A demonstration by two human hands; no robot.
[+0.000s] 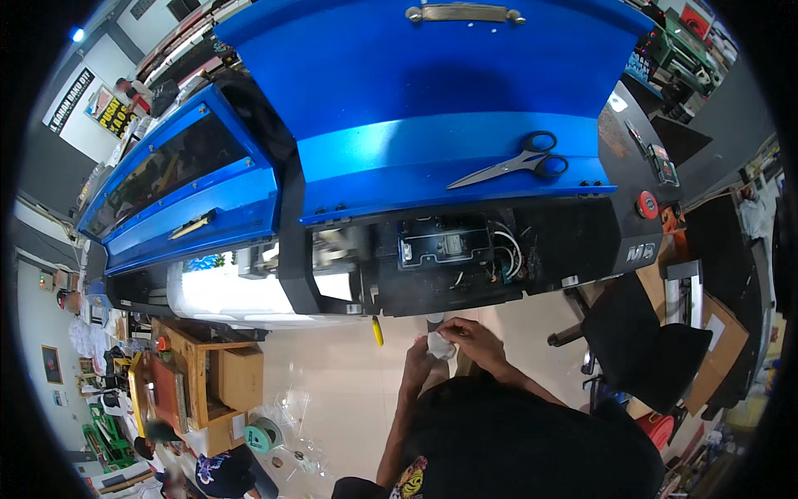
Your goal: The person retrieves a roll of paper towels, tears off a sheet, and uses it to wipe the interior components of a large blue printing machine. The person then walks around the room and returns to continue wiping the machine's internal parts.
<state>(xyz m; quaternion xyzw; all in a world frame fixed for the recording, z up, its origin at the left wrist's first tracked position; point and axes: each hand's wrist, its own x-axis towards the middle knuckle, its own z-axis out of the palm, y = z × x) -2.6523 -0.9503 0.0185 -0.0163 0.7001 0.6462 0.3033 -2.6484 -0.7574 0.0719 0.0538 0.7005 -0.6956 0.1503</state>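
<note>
Just in front of my body, below the front edge of a large blue and black printer point(490, 208), both my hands are together at a small whitish, soft-looking piece point(440, 346). It could be tissue or cloth; I cannot tell which. My left hand point(421, 359) is closed around its left side. From the right, the bent fingers of my right hand point(472, 339) pinch its upper edge. Above the hands the printer's blue cover point(416, 91) is raised, showing a dark bay with a carriage part point(445, 248) and white cables point(509, 249). Black-handled scissors point(507, 164) lie on the cover's ledge.
White printing material point(233, 287) runs through the printer's left part. A yellow-handled tool point(378, 331) hangs at its front edge. A red button point(647, 205) sits at the right end. A black chair point(640, 333) stands right, a wooden cabinet point(199, 358) left. People point(224, 470) are at lower left.
</note>
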